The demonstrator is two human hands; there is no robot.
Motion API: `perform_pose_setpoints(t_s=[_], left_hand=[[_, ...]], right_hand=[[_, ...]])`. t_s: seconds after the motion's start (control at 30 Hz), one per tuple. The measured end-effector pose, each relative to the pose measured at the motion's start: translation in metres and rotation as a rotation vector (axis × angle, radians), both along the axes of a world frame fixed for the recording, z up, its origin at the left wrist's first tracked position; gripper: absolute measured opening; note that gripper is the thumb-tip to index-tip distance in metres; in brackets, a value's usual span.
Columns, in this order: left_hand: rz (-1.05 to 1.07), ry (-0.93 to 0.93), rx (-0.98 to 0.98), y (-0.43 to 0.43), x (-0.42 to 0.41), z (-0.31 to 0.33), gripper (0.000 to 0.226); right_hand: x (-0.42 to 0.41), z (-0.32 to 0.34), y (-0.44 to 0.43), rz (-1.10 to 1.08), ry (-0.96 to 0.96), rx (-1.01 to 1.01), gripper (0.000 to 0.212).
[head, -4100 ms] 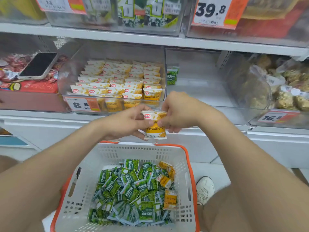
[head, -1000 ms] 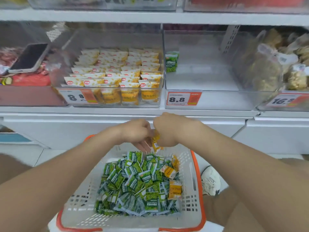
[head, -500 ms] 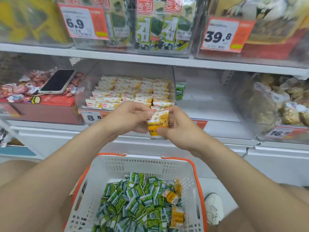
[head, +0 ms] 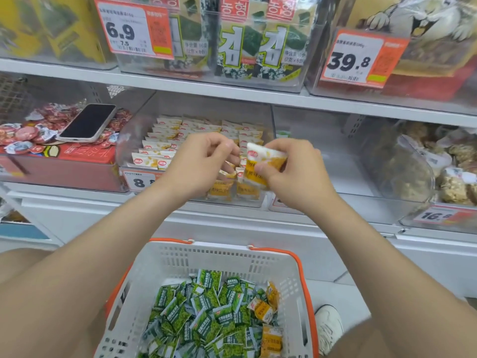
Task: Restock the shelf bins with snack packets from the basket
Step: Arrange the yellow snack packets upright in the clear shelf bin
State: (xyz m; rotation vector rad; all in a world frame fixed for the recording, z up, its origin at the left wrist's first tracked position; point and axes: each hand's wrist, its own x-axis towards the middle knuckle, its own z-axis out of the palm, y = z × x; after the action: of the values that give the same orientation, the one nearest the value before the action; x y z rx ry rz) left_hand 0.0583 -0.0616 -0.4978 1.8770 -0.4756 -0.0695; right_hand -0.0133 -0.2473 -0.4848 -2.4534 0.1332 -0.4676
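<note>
Phone (head: 89, 122) lies left of the yellow-packet bin (head: 206, 107), on red sweets (head: 49, 120). In front of the bin, the left hand (head: 204, 161) has its fingers curled; whether they pinch anything cannot be told. At the bin's right front corner, the right hand (head: 291, 171) pinches a yellow packet (head: 260, 164) in its fingers. Below the bin, the basket (head: 219, 257) holds mostly green packets (head: 204, 319).

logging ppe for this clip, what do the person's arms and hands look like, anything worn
The left hand and right hand wear no gloves, rings, watch or wristband. The left arm and right arm are bare, no sleeve in view.
</note>
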Motion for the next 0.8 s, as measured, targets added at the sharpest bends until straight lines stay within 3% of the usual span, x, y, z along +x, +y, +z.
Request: perform_pose_setpoints(t_s=[0.1, 0.2, 0.27, 0.37, 0.47, 0.7, 0.8], left_hand=[[0.041, -0.303, 0.356, 0.009, 0.016, -0.007, 0.025], [-0.031, -0.394, 0.664, 0.015, 0.027, -0.021, 0.034], [-0.074, -0.423, 0.789, 0.015, 0.033, -0.028, 0.032], [-0.112, -0.424, 0.853, 0.011, 0.036, -0.030, 0.033], [-0.131, -0.395, 0.885, 0.007, 0.039, -0.029, 0.034], [-0.235, -0.270, 0.956, 0.005, 0.045, -0.022, 0.044], [-0.254, -0.241, 0.947, 0.004, 0.048, -0.023, 0.036]], right_hand=[[0.014, 0.000, -0.007, -0.030, -0.127, -0.044, 0.014], [0.030, -0.002, -0.007, 0.056, -0.068, -0.151, 0.015], [0.041, -0.008, -0.007, 0.112, 0.018, -0.381, 0.016], [0.053, -0.018, -0.004, 0.137, 0.156, -0.710, 0.012], [0.061, -0.020, 0.001, 0.158, 0.231, -0.912, 0.004], [0.079, -0.009, 0.013, 0.260, 0.398, -0.960, 0.007], [0.084, -0.006, 0.009, 0.248, 0.463, -1.011, 0.033]])
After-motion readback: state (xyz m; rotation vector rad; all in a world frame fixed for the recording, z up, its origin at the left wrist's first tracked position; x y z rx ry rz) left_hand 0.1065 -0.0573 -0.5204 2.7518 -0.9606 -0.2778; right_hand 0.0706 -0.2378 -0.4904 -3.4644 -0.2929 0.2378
